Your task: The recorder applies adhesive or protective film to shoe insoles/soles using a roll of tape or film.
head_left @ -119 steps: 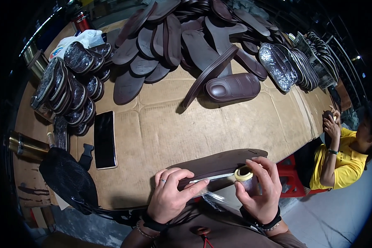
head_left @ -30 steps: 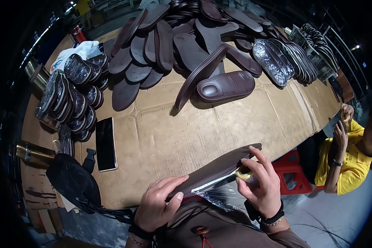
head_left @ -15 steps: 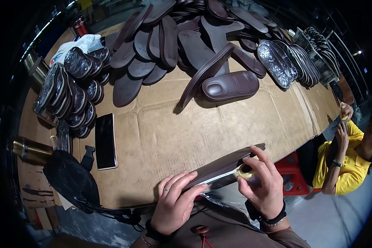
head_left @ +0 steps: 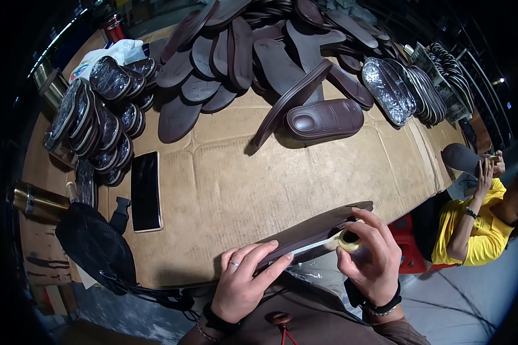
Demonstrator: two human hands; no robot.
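Observation:
Near the table's front edge I hold a dark brown shoe sole [head_left: 313,223] on its side. My left hand [head_left: 239,284] is closed on its left end, with the thumb pressed along the lower edge. In my right hand [head_left: 377,259] is a small yellowish roll of tape [head_left: 350,248], gripped between thumb and fingers at the sole's right end. A pale strip of tape [head_left: 309,248] stretches from the roll along the sole's edge to my left thumb. Clear plastic film [head_left: 305,272] hangs just below.
Loose dark soles [head_left: 204,57] are heaped at the back; a brown slipper [head_left: 328,119] lies before them. Film-wrapped soles [head_left: 86,123] are stacked left, others [head_left: 388,89] right. A phone [head_left: 147,192], mesh pouch [head_left: 95,244] and gold flask [head_left: 37,201] lie left. A co-worker [head_left: 472,224] sits right.
My right hand has moved slightly right with the tape roll, and the strip has grown a little longer. My left thumb has slid slightly right. The co-worker's sole has turned into clearer view.

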